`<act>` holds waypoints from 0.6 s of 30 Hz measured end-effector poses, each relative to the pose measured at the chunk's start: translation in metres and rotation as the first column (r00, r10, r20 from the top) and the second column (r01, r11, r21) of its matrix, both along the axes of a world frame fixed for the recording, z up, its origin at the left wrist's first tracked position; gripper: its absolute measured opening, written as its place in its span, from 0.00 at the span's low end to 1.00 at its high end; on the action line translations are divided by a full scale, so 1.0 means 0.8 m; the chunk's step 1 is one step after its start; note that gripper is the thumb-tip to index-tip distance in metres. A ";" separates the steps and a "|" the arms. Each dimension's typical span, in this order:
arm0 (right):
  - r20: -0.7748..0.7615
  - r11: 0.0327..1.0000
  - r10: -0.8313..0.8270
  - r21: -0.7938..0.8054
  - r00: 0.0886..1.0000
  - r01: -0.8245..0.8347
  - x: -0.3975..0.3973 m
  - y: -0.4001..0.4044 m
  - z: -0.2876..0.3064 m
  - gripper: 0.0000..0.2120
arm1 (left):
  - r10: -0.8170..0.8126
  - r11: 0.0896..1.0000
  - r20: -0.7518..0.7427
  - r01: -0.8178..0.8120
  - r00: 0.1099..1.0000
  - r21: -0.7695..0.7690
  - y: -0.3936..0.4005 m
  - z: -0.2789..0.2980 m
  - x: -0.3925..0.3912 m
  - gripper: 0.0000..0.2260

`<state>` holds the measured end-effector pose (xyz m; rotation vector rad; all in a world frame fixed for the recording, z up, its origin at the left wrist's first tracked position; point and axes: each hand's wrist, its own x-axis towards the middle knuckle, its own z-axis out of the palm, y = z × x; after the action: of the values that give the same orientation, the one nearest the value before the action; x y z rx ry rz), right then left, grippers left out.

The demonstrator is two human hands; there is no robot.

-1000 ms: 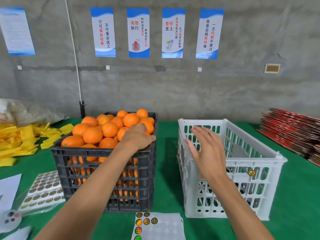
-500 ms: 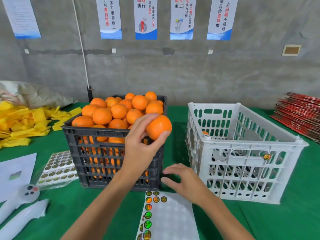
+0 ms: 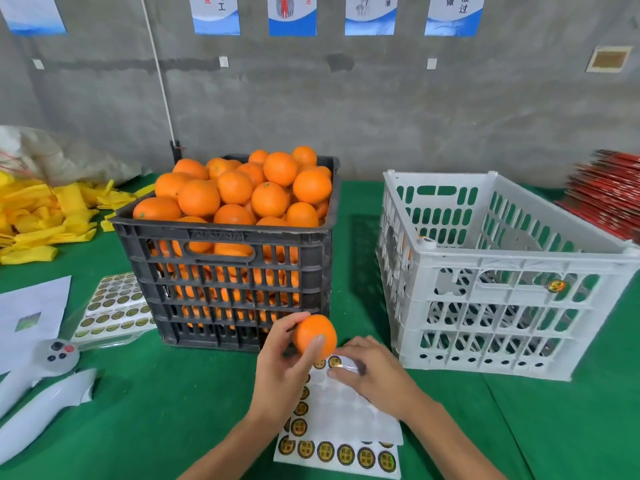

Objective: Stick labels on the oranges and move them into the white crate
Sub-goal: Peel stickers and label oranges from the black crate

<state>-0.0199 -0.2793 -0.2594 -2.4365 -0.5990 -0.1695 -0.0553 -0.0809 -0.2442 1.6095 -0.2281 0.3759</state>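
Orange fruit [image 3: 315, 336] is sitting in the left hand [image 3: 282, 372], whose grip is curling round it, thumb on the near face and fingers behind, holding it just above the far end of the label sheet [image 3: 341, 415]. Right beside that grip, the right hand [image 3: 375, 374] is reaching down onto the sheet, its fingertips [image 3: 337, 372] pressing at a sticker near the top edge; whether that grip is already pinching a label I cannot tell, as the fingers are blurring. Directly beyond the left hand the black crate [image 3: 225, 271] is standing heaped with oranges [image 3: 239, 192]. Beyond and to the right of the right hand the white crate [image 3: 502, 271] is resting on the green desk [image 3: 156, 410], with a bit of orange showing through its left wall. Off to the left of both hands, more sticker sheets [image 3: 114, 306] are lying by the black crate, and yellow wrappers [image 3: 45, 216] are piling up farther back
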 end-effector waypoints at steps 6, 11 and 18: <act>0.193 0.995 0.009 -0.095 0.981 0.010 -0.009 -0.004 -0.001 0.17 | -0.003 1.000 -0.151 0.004 0.988 0.011 -0.008 -0.022 -0.007 0.21; 0.177 0.996 -0.010 -0.088 0.984 0.026 -0.012 -0.005 0.000 0.16 | -0.002 0.999 -0.167 0.008 0.986 0.034 -0.007 -0.023 -0.009 0.19; 0.158 0.997 -0.010 -0.079 0.987 0.023 -0.011 -0.003 0.000 0.16 | 0.019 0.998 -0.155 -0.009 0.988 0.059 -0.009 -0.019 -0.014 0.16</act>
<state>-0.0286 -0.2815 -0.2596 -2.5225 -0.6667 -0.3539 -0.0661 -0.0879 -0.2596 1.6897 -0.1094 0.2544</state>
